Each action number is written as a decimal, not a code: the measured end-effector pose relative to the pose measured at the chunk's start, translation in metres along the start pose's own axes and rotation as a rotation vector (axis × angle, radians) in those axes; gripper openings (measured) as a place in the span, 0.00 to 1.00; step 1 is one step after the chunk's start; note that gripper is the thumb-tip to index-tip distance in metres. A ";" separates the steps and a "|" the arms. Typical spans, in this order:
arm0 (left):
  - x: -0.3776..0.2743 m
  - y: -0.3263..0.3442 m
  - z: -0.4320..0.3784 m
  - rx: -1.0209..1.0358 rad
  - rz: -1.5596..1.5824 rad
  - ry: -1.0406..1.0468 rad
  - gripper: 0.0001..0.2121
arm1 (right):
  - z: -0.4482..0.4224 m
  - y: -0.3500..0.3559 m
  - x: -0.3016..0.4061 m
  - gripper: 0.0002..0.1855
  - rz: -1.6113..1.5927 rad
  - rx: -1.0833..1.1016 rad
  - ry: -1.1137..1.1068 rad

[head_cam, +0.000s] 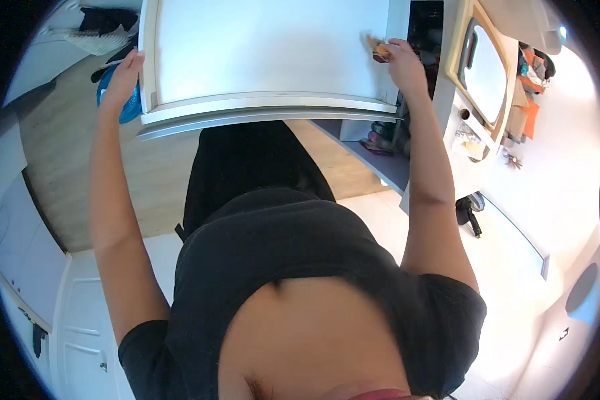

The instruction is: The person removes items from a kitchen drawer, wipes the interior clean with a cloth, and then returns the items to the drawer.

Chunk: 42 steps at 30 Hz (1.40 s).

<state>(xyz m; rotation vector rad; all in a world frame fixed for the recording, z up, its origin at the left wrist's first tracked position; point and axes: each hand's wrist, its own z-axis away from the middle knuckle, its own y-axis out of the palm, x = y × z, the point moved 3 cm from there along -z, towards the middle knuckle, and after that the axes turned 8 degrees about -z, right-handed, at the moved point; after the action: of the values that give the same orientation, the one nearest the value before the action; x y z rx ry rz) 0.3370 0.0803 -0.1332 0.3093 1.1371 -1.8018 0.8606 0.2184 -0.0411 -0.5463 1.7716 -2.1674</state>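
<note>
In front of my body is a white drawer (275, 55), with a raised rim and a grey metal-like strip along its near edge. My left hand (122, 82) holds its left side wall, the thumb at the outer edge. A small tan-and-orange thing (378, 48) is pinched in the fingers of my right hand (407, 67), over the drawer's right side. That thing is blurred, and I cannot tell exactly what it is. Part of a translucent blue container (130, 102) shows beside and below my left hand.
A grey shelf (375, 160) at right bears several small items. Beyond it, a pale wood-framed panel (480, 65) stands by a white surface. Wood-look floor (150, 185) lies at left, with a white door (82, 330) behind. A black object (467, 215) rests at right.
</note>
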 end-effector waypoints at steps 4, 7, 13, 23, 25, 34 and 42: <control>0.011 -0.002 -0.002 -0.035 -0.065 0.031 0.29 | 0.016 0.037 -0.016 0.11 0.329 0.185 -0.049; -0.002 -0.003 0.006 0.039 -0.034 0.003 0.29 | 0.046 0.055 -0.012 0.11 0.473 0.467 -0.046; 0.028 0.004 -0.009 -0.049 -0.067 0.101 0.26 | 0.034 -0.012 0.049 0.16 0.332 1.215 0.399; 0.018 0.001 0.002 -0.056 -0.064 0.259 0.18 | -0.010 0.001 0.089 0.17 -0.462 0.634 0.214; 0.017 -0.001 0.012 -0.113 -0.082 0.293 0.18 | -0.036 0.040 0.143 0.17 -0.690 0.695 0.123; 0.025 0.008 0.052 -0.138 -0.023 0.100 0.17 | -0.067 0.118 0.332 0.16 -0.467 0.468 -0.629; 0.024 0.005 0.055 -0.156 -0.141 0.037 0.16 | -0.072 0.124 0.353 0.14 -0.339 0.373 -1.005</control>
<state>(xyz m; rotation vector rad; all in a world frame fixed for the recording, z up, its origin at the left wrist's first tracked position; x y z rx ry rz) 0.3428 0.0217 -0.1215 0.1744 1.3465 -1.8224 0.5126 0.0972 -0.1371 -1.5503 0.7537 -1.7749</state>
